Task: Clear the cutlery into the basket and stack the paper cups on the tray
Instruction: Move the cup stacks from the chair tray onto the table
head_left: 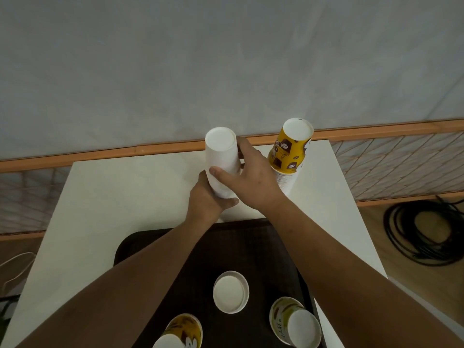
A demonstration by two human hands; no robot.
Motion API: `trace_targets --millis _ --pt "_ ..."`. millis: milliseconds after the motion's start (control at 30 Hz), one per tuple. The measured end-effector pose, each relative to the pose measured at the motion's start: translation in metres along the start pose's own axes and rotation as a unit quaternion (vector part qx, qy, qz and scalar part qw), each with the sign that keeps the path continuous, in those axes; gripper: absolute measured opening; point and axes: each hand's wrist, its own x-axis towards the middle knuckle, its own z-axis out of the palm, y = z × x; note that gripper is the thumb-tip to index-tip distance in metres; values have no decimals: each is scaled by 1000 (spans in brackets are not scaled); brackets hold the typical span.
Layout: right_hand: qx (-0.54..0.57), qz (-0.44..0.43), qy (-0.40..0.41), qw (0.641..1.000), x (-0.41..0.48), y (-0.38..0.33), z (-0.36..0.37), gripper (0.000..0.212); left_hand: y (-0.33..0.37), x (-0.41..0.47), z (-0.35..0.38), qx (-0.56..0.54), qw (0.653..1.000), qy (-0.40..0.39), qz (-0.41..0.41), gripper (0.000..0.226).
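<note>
Both hands hold an upside-down stack of white paper cups (221, 151) over the far middle of the white table (105, 197). My left hand (208, 199) grips the stack's lower end. My right hand (248, 174) wraps its upper part, thumb across the front. To the right stands a second upside-down stack (288, 156) with a yellow coffee-print cup on top. On the dark tray (251, 247) near me stand three upside-down cups: a white one (231, 291), a yellow printed one (180, 332) and a green printed one (293, 322). No cutlery or basket is in view.
A wall with an orange rail (150, 150) runs just behind the table. A coil of black cable (424, 232) lies on the wooden floor to the right. A wire frame (17, 267) shows at the left edge.
</note>
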Motion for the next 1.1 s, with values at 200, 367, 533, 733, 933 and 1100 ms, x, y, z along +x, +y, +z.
trace_targets --millis 200,367,533,733,933,1100 --pt "-2 11 -13 1000 -7 -13 -4 75 -1 -5 -10 -9 999 -38 -19 100" --pt "10 9 30 999 -25 -34 -4 98 -4 -22 -38 -15 999 -48 -15 114" --pt "-1 -30 132 991 -53 -75 -5 99 -3 -52 -84 -21 1000 -8 20 114" --pt "-21 -120 195 973 -105 -160 15 80 -12 -110 -168 -40 993 81 77 107" --pt "-3 -165 113 980 -157 -250 104 68 -70 -192 -269 -90 975 175 101 96" --pt "55 -182 47 981 -207 -313 201 61 -131 -274 -361 -101 962 234 104 85"
